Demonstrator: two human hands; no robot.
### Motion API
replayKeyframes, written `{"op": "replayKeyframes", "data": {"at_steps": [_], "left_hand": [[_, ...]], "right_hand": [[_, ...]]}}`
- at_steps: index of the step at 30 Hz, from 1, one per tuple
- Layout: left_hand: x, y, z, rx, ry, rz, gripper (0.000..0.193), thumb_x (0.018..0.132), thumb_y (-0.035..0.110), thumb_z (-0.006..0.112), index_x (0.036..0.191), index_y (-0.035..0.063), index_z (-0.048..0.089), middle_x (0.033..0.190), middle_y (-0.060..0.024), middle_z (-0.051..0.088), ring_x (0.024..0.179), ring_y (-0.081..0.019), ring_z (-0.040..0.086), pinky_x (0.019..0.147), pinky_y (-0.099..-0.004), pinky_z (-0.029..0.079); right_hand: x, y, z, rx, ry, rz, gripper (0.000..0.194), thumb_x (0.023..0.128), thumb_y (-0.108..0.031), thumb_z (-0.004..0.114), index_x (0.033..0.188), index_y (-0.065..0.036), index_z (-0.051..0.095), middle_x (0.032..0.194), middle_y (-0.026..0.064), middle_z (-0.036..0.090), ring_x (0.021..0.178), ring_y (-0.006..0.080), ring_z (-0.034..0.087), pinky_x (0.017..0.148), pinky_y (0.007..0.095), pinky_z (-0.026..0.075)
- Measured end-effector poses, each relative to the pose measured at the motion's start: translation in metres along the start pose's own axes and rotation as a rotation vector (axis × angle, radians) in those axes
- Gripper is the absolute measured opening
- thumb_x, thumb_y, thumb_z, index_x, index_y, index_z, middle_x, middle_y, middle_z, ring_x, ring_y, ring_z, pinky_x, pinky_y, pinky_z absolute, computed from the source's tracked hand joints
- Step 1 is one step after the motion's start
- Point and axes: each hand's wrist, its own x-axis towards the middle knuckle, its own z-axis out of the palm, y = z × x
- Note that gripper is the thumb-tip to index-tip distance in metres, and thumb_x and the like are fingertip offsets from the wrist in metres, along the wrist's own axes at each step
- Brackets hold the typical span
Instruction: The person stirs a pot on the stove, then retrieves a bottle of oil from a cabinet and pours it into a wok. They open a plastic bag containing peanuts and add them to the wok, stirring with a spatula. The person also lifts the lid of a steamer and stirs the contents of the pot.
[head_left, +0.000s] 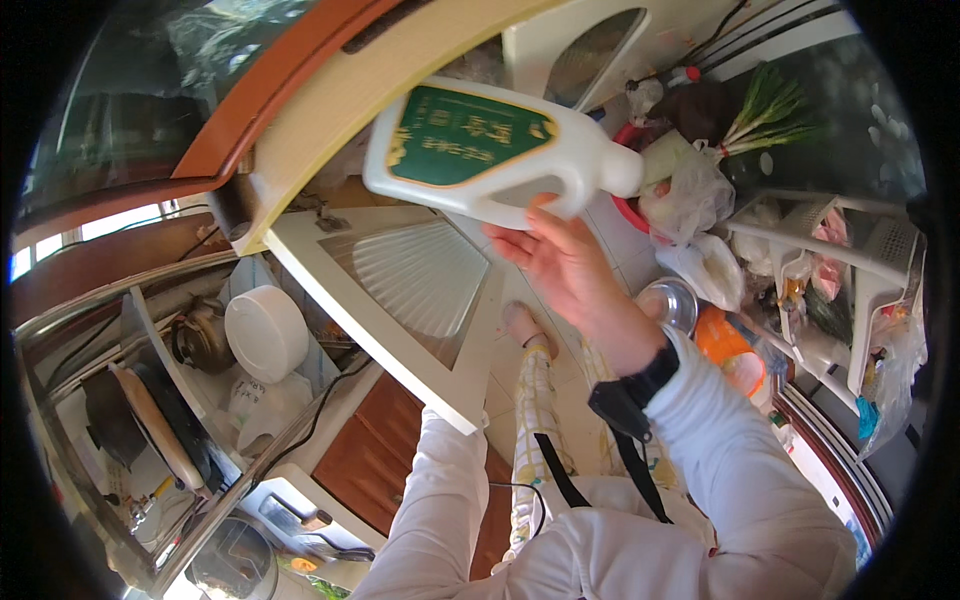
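A white plastic jug (577, 157) with a green label lies sideways in the upper middle of the view, its capped end pointing right. My right hand (559, 262) is at the jug's handle, with fingertips at the handle loop; how firmly it grips is hard to see. The white-framed cabinet door (367, 330), with a ribbed fan-pattern glass panel, stands swung out at the left of the jug. My left forearm, in a white sleeve, reaches up behind the door's lower corner, and the door hides my left hand.
A white rack (832, 259) with bags and produce stands at the right. Near it are a bunch of green onions (765, 112), plastic bags (690, 191), a steel bowl (666, 304) and an orange bag (724, 345). A round white container (266, 334) sits on the left shelf, beside pans.
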Motion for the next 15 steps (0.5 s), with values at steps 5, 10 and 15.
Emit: {"op": "replayKeyframes", "data": {"at_steps": [5,10,15], "left_hand": [[-0.01,-0.011,-0.014,0.017,-0.007,-0.008,0.035,0.091,0.038,0.05,0.111,0.0096,0.05,0.085,-0.0096,0.055,0.068,-0.0214,0.059,0.057,-0.0357,0.052],[0.0,-0.012,-0.015,0.017,-0.028,0.004,0.035,0.091,0.038,0.05,0.112,0.0105,0.049,0.089,-0.0098,0.055,0.071,-0.0224,0.059,0.057,-0.0366,0.052],[0.023,0.008,-0.002,0.02,-0.049,0.047,0.035,0.091,0.038,0.049,0.113,0.0114,0.049,0.092,-0.01,0.055,0.074,-0.0233,0.06,0.057,-0.0375,0.052]], "right_hand": [[0.062,0.025,0.055,-0.049,-0.124,0.049,0.009,0.091,-0.015,0.06,0.097,-0.01,0.054,0.104,0.0124,0.064,0.094,0.0229,0.065,0.082,0.0324,0.054],[0.139,0.05,0.091,-0.173,-0.134,0.036,0.017,0.09,-0.017,0.061,0.104,-0.009,0.055,0.104,0.0087,0.064,0.093,0.0205,0.064,0.079,0.0358,0.054],[0.2,0.067,0.089,-0.295,-0.002,0.034,0.029,0.091,-0.03,0.061,0.112,-0.011,0.057,0.115,0.0036,0.061,0.106,0.0181,0.056,0.088,0.0363,0.048]]}}
